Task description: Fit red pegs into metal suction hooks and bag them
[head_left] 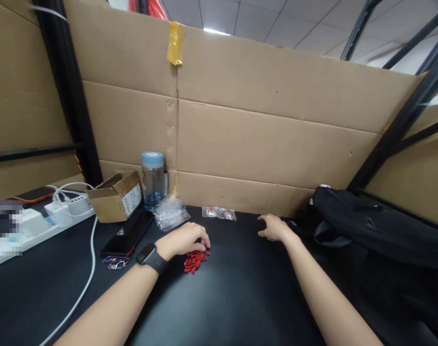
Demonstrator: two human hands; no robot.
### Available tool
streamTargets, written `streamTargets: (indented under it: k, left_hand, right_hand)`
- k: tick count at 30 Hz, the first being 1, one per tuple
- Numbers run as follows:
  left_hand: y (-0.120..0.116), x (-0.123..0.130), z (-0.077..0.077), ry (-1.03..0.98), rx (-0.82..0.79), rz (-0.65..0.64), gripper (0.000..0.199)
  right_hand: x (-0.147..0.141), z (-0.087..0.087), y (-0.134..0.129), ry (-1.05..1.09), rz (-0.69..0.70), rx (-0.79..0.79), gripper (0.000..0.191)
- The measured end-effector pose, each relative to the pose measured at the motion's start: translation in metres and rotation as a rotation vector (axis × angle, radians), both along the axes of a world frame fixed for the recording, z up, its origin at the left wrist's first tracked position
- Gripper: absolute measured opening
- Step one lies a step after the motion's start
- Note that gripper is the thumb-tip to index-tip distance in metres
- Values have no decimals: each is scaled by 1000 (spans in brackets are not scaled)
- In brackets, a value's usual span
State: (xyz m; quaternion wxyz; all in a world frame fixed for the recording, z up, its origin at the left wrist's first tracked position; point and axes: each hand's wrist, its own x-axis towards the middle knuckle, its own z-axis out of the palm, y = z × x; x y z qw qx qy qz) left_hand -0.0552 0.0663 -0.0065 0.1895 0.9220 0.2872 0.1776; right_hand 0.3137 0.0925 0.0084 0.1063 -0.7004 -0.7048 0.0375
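Note:
My left hand, with a dark watch on its wrist, rests at a pile of red cords on the black table; its fingers are curled down onto the pile's upper edge, and what they may pinch is too small to make out. Farther right, my right hand is low over the table with thumb and fingers apart. Something small and clear shows beneath its palm, partly hidden. Between and beyond the hands, small round items in clear packaging lie near the cardboard wall.
Clear plastic bags, a blue-lidded bottle and an open cardboard box stand at the back left. A dark pouch, keys and a white power strip are left. A black bag lies right.

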Motion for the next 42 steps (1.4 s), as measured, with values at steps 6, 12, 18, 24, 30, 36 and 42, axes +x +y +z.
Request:
streamTargets:
  k: [6, 12, 18, 24, 30, 36, 42]
  left_hand:
    - [-8, 5, 4, 102, 145, 106, 11]
    - [-10, 6, -3, 135, 181, 119, 15]
    - [-13, 11, 3, 46, 125, 171, 17]
    - [-16, 16, 8, -61, 81, 138, 15]
    - [-15, 18, 5, -168, -115, 106, 16]
    - [-21, 27, 3, -432, -363, 36, 22]
    - [-21, 37, -1, -656, -638, 97, 29]
  right_hand:
    - [49, -14, -28, 106, 76, -46, 51]
    - [55, -23, -25, 210, 130, -19, 43]
    - [60, -24, -24, 275, 52, 0, 61]
    - [58, -18, -28, 436, 113, 59, 56]
    - [21, -9, -35, 666, 281, 88, 51]
    - [-28, 1, -52, 739, 432, 24, 54]
    - [-48, 1, -61, 742, 476, -14, 49]
